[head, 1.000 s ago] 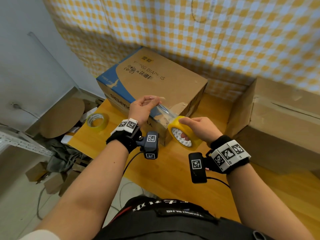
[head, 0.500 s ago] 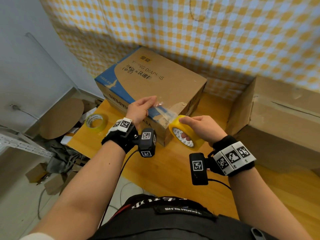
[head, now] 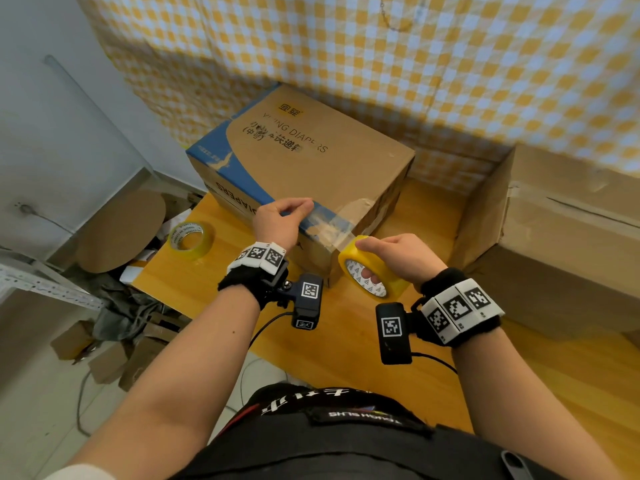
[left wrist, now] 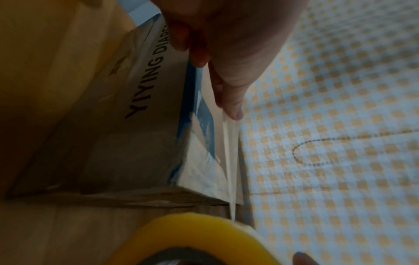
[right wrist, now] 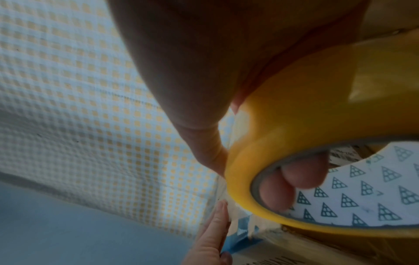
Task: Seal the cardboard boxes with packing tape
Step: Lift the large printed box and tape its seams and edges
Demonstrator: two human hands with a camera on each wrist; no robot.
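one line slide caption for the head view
Left hand pinches the tape end while right hand holds the yellow tape roll.

Support: wooden table, yellowish top with visible grain. On it: printed cardboard box at the back left, brown with a blue band, lying flat against the checked cloth behind. Second plain cardboard box on the right side, larger, one flap standing up on its left. Spare roll of tape lies flat near the table's left edge, well apart from both boxes. The two boxes sit apart, bare tabletop between them.
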